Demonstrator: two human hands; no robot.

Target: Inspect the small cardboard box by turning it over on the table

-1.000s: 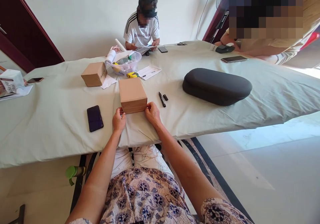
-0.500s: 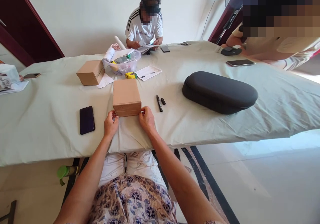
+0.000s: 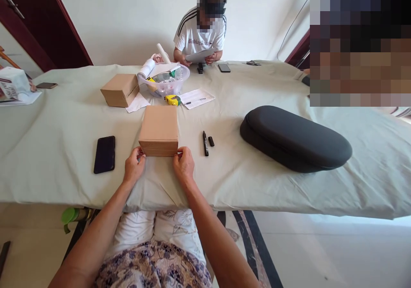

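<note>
A brown cardboard box [image 3: 159, 124] rests on the cloth-covered table right in front of me, its lid side up. My left hand [image 3: 134, 165] grips its near left bottom corner with curled fingers. At the near right bottom corner, my right hand [image 3: 184, 163] holds the box the same way, thumb and fingers closed. To the right of the box lie a black marker [image 3: 205, 143] and its loose cap [image 3: 211, 141]. A dark phone [image 3: 104, 154] is left of my left hand.
Behind the box are a second cardboard box [image 3: 119, 90], a clear plastic basin [image 3: 180, 83] of items, a yellow tape measure [image 3: 172, 100] and a white sheet [image 3: 197, 98]. A large black case [image 3: 295, 139] lies right. A person [image 3: 201, 39] across the table holds papers.
The camera view has shifted, so the table's things sit differently in the picture. Both hands stay at the box's near corners. The person opposite has raised a paper.
</note>
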